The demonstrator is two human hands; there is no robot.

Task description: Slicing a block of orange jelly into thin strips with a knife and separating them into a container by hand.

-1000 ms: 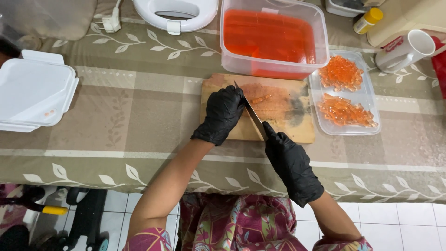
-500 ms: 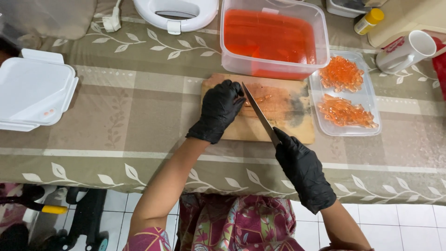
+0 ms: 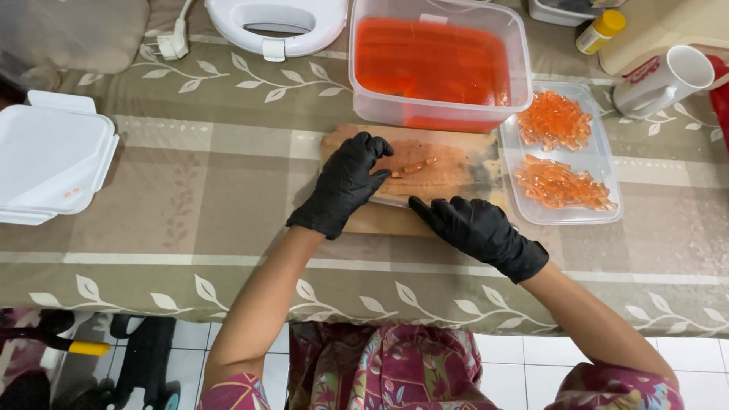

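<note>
A thin orange jelly strip [image 3: 414, 167] lies on the wooden cutting board [image 3: 463, 148], just beyond the fingertips of the left hand [image 3: 342, 186], close to them but seemingly not held. That black-gloved hand rests on the board's left end with its fingers curled over, closed on nothing that can be made out. The right hand [image 3: 478, 231], also gloved, lies low over the board's near edge, to the right of the left hand and nearer the person than the strip, fingers stretched out towards the left. A pale band shows on the board between the two hands; it may be a knife blade lying flat or a slab of clear jelly, and the view does not settle which, so whether the right hand grips anything cannot be told. Judged from this, the step in hand is portioning jelly on the board, at a pause between cuts; a further cut would call for the strip to be steadied under the left fingertips and a blade set squarely across it. Beyond the board stands a clear tub [image 3: 357, 99] of orange jelly, and to the right of the right hand a shallow clear tray [image 3: 607, 156] holds cut orange pieces [image 3: 558, 121].
</note>
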